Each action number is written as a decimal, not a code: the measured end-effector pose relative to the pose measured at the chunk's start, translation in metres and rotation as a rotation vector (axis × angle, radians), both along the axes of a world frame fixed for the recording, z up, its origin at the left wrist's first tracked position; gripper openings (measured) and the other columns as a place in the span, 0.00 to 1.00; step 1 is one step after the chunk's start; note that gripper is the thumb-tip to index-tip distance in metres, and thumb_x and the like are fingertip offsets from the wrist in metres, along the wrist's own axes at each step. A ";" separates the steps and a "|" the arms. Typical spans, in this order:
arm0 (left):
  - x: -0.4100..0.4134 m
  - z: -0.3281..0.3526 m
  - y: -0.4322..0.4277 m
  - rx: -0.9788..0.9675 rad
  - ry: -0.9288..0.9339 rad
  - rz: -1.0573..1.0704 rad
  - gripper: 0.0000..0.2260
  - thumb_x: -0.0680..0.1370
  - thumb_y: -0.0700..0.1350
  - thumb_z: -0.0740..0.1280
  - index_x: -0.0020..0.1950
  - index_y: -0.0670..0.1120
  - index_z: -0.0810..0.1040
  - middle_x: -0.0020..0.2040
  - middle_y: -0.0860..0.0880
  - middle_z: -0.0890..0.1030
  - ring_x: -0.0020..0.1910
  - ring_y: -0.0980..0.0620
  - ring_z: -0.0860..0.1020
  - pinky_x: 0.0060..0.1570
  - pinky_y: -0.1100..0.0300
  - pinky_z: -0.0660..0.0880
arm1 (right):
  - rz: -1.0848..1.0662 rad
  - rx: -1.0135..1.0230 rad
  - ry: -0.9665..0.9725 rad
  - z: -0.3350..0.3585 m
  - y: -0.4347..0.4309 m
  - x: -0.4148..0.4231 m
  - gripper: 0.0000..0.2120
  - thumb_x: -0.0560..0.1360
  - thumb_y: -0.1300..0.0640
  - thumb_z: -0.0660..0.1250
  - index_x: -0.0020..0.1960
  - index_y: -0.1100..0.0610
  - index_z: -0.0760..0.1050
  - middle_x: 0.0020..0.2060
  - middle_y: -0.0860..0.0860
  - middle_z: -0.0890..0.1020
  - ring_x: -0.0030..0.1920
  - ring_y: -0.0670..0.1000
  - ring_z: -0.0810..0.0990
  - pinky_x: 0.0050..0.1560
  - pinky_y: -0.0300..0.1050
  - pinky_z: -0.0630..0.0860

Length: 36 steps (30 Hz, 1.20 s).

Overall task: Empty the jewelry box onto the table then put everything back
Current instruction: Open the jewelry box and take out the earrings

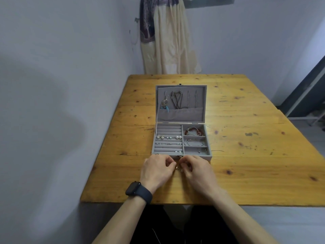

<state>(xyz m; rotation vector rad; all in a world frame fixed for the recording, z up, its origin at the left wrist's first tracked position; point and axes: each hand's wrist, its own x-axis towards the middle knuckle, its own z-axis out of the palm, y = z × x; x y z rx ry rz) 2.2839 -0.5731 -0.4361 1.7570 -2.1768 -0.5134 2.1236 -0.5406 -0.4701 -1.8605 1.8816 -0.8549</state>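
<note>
A home room: wooden table (246, 155), garments (168, 36) (hung on wall).

Plain grey on the jewelry box (181, 115), inside and out, zero pattern. Honey-yellow table (246, 155) with dark knots and streaky grain. Deep red beads on the bracelet (186, 132), white pearl studs (178, 137), silver earring (165, 104) with teal feathers. Black watch (138, 191). Cream curtain (173, 41), purple scarf (146, 23) with a pale tree print. Pale bluish-grey wall (70, 50).
</note>
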 end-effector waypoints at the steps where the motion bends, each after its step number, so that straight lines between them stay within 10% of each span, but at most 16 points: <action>1: -0.001 -0.001 0.000 -0.004 0.003 0.005 0.12 0.78 0.57 0.64 0.49 0.54 0.85 0.47 0.55 0.85 0.50 0.53 0.81 0.50 0.57 0.77 | -0.010 -0.017 -0.001 -0.001 0.000 0.001 0.04 0.76 0.54 0.70 0.49 0.48 0.82 0.44 0.44 0.82 0.44 0.47 0.79 0.42 0.40 0.70; 21: 0.001 -0.006 0.000 0.094 0.158 0.089 0.09 0.76 0.56 0.68 0.45 0.54 0.84 0.41 0.56 0.83 0.46 0.53 0.81 0.47 0.56 0.78 | 0.077 -0.288 0.337 -0.011 0.035 0.009 0.10 0.75 0.47 0.66 0.53 0.45 0.83 0.50 0.48 0.79 0.49 0.54 0.74 0.42 0.50 0.73; 36: 0.005 -0.011 0.006 -0.150 0.066 -0.010 0.09 0.77 0.59 0.67 0.47 0.56 0.85 0.38 0.59 0.76 0.47 0.53 0.75 0.48 0.56 0.73 | -0.013 -0.289 0.126 -0.018 0.037 0.003 0.11 0.74 0.49 0.69 0.55 0.49 0.84 0.51 0.49 0.79 0.51 0.51 0.74 0.52 0.48 0.76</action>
